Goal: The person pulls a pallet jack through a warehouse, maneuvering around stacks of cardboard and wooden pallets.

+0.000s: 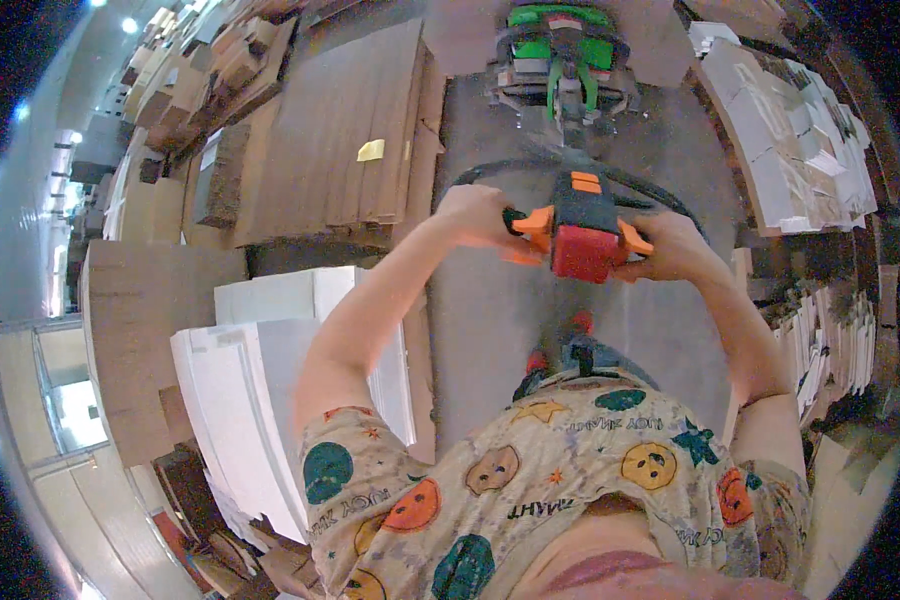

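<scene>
Ahead of my body is the tiller head (584, 250) of a powered pallet truck, red and black with orange thumb levers. My left hand (478, 214) is closed round its left grip, close to the orange lever (535, 222) on that side. On the right grip, my right hand (673, 248) is wrapped beside the other orange lever (635, 239). Past the handle, at the top of the view, stands the truck's green and black body (560, 55). A dark curved bar (505, 166) runs behind the tiller head on both sides.
Stacked flat brown cardboard (335, 130) with a yellow note (370, 151) lies left of the grey floor aisle (500, 330). Nearer on the left are white boxes (235, 400). Wrapped white packs (780, 135) and upright pale sheets (830, 335) line the right side.
</scene>
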`<action>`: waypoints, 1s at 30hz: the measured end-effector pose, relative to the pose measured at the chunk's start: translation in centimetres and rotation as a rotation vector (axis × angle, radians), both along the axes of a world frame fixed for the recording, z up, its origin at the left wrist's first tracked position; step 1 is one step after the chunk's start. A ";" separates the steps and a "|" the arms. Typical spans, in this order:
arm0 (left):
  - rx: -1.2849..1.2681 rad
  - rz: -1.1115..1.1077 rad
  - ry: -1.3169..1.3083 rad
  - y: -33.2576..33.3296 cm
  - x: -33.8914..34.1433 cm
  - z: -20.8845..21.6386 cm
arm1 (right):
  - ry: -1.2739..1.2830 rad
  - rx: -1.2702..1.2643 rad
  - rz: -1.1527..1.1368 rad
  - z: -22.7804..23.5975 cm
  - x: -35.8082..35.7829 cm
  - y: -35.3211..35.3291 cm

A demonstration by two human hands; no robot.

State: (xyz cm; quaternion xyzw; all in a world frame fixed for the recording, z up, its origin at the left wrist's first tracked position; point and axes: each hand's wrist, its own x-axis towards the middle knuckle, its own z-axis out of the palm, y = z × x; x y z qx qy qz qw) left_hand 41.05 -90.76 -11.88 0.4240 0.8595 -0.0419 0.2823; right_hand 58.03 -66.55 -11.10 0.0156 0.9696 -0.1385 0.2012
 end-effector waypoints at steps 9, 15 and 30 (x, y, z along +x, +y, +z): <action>0.146 0.011 0.037 -3.9 11.6 -4.6 | 0.097 -0.103 -0.070 -5.1 11.3 -3.0; 0.137 0.032 0.016 -5.2 18.9 -2.4 | 0.030 -0.026 0.021 -0.6 17.4 -3.7; 0.170 0.163 0.027 1.6 33.1 -2.9 | 0.098 -0.050 0.217 -2.1 27.9 5.7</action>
